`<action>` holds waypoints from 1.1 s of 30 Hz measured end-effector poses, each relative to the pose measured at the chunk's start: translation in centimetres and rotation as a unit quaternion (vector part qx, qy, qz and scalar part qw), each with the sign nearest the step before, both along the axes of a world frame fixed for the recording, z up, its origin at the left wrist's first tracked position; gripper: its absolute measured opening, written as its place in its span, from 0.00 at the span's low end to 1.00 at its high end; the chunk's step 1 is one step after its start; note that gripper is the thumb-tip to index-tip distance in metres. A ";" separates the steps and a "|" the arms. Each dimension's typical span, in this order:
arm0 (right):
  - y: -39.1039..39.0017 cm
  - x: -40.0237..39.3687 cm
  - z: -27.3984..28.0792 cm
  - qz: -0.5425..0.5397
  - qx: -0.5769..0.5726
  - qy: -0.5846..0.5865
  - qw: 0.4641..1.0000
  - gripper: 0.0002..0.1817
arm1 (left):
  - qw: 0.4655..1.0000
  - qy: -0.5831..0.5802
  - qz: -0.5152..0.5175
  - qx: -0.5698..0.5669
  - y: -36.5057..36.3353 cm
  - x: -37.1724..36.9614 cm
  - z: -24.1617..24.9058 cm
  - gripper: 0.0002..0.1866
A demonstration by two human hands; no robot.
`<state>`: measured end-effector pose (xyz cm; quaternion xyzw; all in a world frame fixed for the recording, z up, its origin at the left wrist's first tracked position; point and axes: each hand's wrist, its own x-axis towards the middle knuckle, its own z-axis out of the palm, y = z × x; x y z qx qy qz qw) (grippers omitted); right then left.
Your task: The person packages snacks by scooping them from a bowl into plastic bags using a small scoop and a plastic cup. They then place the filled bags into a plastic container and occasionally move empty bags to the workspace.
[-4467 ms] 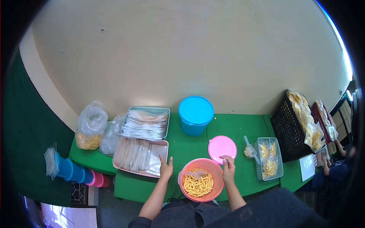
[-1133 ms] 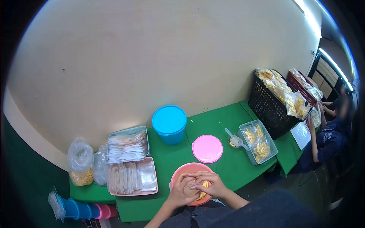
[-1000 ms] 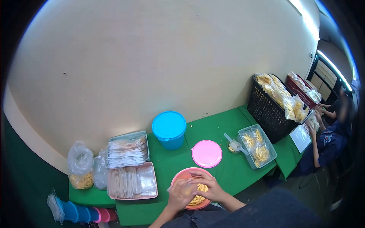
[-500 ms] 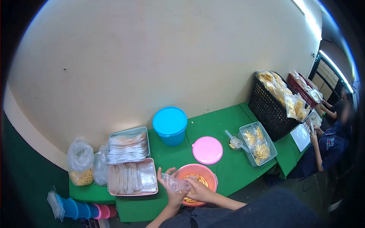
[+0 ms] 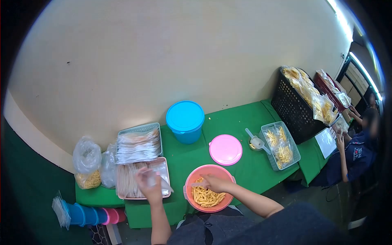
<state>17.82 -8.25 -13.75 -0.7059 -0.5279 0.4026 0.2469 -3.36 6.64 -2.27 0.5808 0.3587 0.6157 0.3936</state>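
My left hand (image 5: pixel 150 188) is raised over the pink tray, its fingers closed on a clear plastic bag (image 5: pixel 165 184) that hangs toward the right. Reaching into the salmon-pink bowl (image 5: pixel 188 197), my right hand (image 5: pixel 216 183) is closed at the fingers, with a pale translucent piece (image 5: pixel 199 184) at the fingertips; I cannot tell its kind. Yellow stick-shaped snacks (image 5: pixel 208 197) fill the lower part of the bowl. Below my left hand, the pink tray (image 5: pixel 167 194) holds stacks of clear bags (image 5: pixel 128 181).
Behind are a lidded blue tub (image 5: pixel 185 122), a pink lid (image 5: pixel 225 150) and a tray of labelled bags (image 5: pixel 139 145). To the right stand a scoop (image 5: pixel 257 142), a clear tray (image 5: pixel 296 157) of bagged snacks, and a black basket (image 5: pixel 288 108). A person (image 5: pixel 353 151) works at far right.
My hands have parted. The left has moved leftward over the tray with the clear bag, and the right has gone down into the bowl. The view has shifted slightly.
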 end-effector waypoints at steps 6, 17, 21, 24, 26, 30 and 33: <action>2.4 -2.2 -1.1 0.224 -0.077 -0.218 0.947 0.24 | 0.890 0.343 -0.277 -0.115 -1.7 0.6 -6.2 0.28; -3.3 1.2 5.4 -0.008 0.184 -0.179 0.967 0.09 | 0.891 0.318 -0.293 -0.138 -5.2 2.2 -4.2 0.26; -5.0 1.7 7.5 -0.002 0.214 -0.256 0.943 0.13 | 0.883 0.337 -0.318 -0.077 -6.7 4.0 -2.3 0.26; -5.9 2.7 4.8 -0.007 0.118 -0.289 0.950 0.11 | 0.881 0.342 -0.325 -0.010 -7.4 5.1 -2.6 0.26; -6.7 2.6 2.9 -0.034 0.122 -0.303 0.945 0.09 | 0.876 0.343 -0.340 0.000 -7.7 5.5 -2.3 0.25; -7.1 2.7 3.5 -0.012 -0.009 -0.340 0.940 0.11 | 0.870 0.312 -0.381 -0.034 -8.2 6.0 -2.1 0.25; -7.4 2.1 3.7 0.003 -0.101 -0.323 0.941 0.10 | 0.875 0.298 -0.381 -0.003 -8.9 6.6 -2.9 0.24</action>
